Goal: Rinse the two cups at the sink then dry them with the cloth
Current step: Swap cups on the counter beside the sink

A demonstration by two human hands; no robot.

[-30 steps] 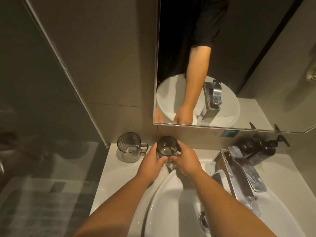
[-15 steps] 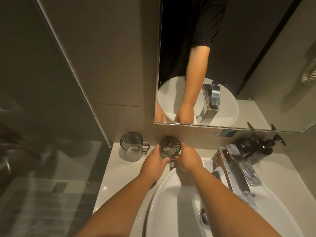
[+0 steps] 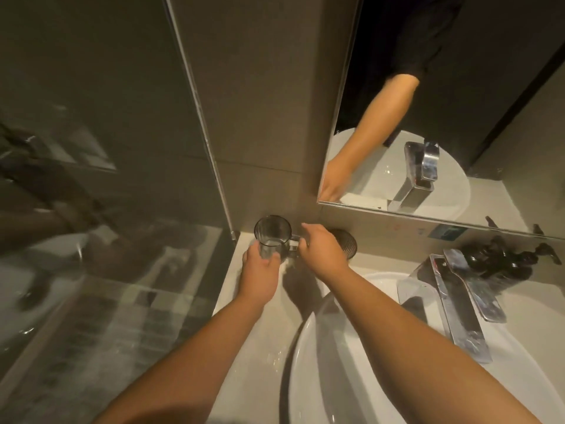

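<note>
A clear grey cup with a handle [image 3: 273, 232] stands on the white counter [image 3: 260, 316] by the back wall. My left hand [image 3: 260, 270] grips its lower body from the front. My right hand [image 3: 322, 250] reaches in from the right, and its fingertips close on the cup's handle. The second cup, dark and ribbed [image 3: 348, 243], stands upright just behind my right hand, which hides part of it; neither hand touches it. The white sink basin [image 3: 308, 377] lies below my arms. No cloth is in view.
A chrome faucet [image 3: 452, 304] juts over the basin at the right, with dark pump bottles [image 3: 501, 261] behind it. A mirror [image 3: 443, 117] hangs above the counter. A glass shower partition [image 3: 195, 117] bounds the counter's left edge.
Both hands have let go of the ribbed cup, which now stands on the counter, and moved left to the handled cup. The view has swung left.
</note>
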